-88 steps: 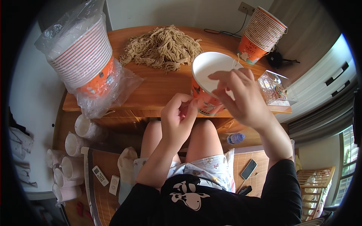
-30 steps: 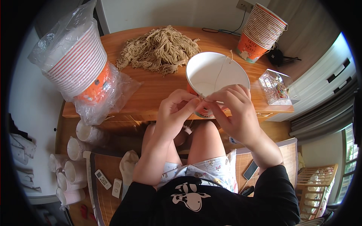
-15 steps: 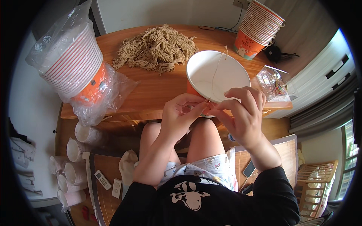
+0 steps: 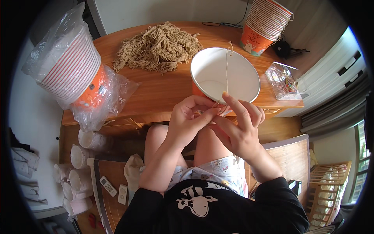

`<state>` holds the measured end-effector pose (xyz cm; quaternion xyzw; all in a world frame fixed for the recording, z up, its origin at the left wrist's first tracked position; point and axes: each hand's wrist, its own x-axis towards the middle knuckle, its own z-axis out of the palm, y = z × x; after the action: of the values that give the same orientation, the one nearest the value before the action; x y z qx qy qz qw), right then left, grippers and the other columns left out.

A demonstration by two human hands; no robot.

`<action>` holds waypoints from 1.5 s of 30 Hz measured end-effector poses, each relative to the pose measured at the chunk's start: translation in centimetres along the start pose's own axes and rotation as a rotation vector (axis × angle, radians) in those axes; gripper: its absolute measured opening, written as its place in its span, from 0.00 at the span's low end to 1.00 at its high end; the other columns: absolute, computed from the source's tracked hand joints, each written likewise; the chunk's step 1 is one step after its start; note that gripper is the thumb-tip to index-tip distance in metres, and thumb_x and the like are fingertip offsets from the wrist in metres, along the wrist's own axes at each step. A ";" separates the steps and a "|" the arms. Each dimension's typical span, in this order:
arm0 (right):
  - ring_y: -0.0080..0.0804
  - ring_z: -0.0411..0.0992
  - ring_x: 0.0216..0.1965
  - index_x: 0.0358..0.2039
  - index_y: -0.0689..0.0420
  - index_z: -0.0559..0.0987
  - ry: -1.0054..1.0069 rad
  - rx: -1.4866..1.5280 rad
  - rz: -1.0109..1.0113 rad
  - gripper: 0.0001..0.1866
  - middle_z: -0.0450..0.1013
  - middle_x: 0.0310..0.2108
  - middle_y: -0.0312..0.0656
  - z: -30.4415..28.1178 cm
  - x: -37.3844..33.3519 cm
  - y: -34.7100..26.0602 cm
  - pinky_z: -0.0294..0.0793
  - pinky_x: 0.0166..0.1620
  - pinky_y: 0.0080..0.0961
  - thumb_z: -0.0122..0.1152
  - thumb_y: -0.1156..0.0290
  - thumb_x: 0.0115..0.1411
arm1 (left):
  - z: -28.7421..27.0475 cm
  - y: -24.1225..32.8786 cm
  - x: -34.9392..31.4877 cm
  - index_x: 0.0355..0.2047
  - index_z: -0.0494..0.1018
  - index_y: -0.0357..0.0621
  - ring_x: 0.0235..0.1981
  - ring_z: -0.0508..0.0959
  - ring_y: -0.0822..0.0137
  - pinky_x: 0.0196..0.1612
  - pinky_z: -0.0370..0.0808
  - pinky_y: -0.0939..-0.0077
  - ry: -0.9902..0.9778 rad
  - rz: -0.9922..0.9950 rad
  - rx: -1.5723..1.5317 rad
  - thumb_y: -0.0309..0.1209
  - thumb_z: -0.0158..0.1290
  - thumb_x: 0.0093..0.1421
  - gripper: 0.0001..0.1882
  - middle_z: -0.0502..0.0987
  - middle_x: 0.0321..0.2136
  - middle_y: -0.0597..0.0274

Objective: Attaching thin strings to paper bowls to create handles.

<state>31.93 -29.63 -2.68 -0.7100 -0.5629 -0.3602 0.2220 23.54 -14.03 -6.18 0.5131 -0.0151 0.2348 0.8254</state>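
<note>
Hands meet at the near edge of the wooden table (image 4: 163, 89), just below the white paper bowl (image 4: 225, 74) with the orange outside.

- Your left hand (image 4: 189, 119): fingers pinched shut on the near end of a thin pale string (image 4: 226, 68), close against the bowl's near rim.
- Your right hand (image 4: 238, 126): forefinger raised against the rim, remaining fingers curled about the same string end; whether they clamp it cannot be told.
- String: runs taut across the bowl's mouth, with a small knot showing at the far rim. By the look of it, the far end is already fastened and the near end is yet to be secured.
- Heap of tan string bundles (image 4: 159, 46): middle of the table's far edge, well apart from your hands.
- Stack of nested bowls (image 4: 269, 19): far right corner, upside down.
- Second stack of bowls in a clear plastic bag (image 4: 74, 72): left end of the table, lying tilted.
- Clear plastic box (image 4: 282, 80) of small items: right edge, just beside the bowl.
- White cups (image 4: 83, 156): on the floor below the table's left end.
</note>
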 end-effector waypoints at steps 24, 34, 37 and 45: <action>0.35 0.65 0.56 0.29 0.40 0.82 -0.047 -0.081 -0.073 0.08 0.72 0.62 0.32 -1.3 0.2 2.1 0.54 0.59 0.37 0.73 0.57 0.51 | -0.2 -0.2 0.3 0.43 0.74 0.35 0.40 0.83 0.70 0.48 0.80 0.76 -0.017 -0.007 -0.161 0.22 0.57 0.67 0.06 0.82 0.38 0.57; 0.36 0.67 0.52 0.34 0.39 0.86 0.023 -0.013 -0.029 0.11 0.78 0.52 0.25 -0.9 2.0 2.1 0.56 0.55 0.34 0.75 0.61 0.48 | -0.3 -0.4 0.1 0.43 0.73 0.33 0.41 0.83 0.68 0.49 0.80 0.76 -0.021 0.003 -0.195 0.20 0.56 0.67 0.07 0.82 0.39 0.54; 0.36 0.67 0.53 0.38 0.37 0.86 0.041 0.016 -0.039 0.14 0.78 0.51 0.22 -0.8 2.0 2.3 0.56 0.55 0.34 0.74 0.61 0.49 | -0.2 -0.5 0.1 0.44 0.73 0.33 0.41 0.83 0.69 0.48 0.80 0.78 -0.033 -0.004 -0.204 0.21 0.56 0.67 0.08 0.82 0.39 0.55; 0.33 0.67 0.54 0.36 0.40 0.83 -0.059 -0.005 -0.158 0.12 0.76 0.53 0.24 -1.8 4.3 2.2 0.56 0.55 0.36 0.72 0.59 0.50 | 0.7 -0.9 -0.3 0.35 0.80 0.41 0.30 0.79 0.68 0.33 0.76 0.76 0.265 0.541 0.686 0.19 0.64 0.55 0.08 0.81 0.30 0.60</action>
<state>33.99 -28.75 1.89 -0.6743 -0.6224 -0.3571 0.1745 23.81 -15.06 -6.66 0.6999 0.0359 0.4971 0.5117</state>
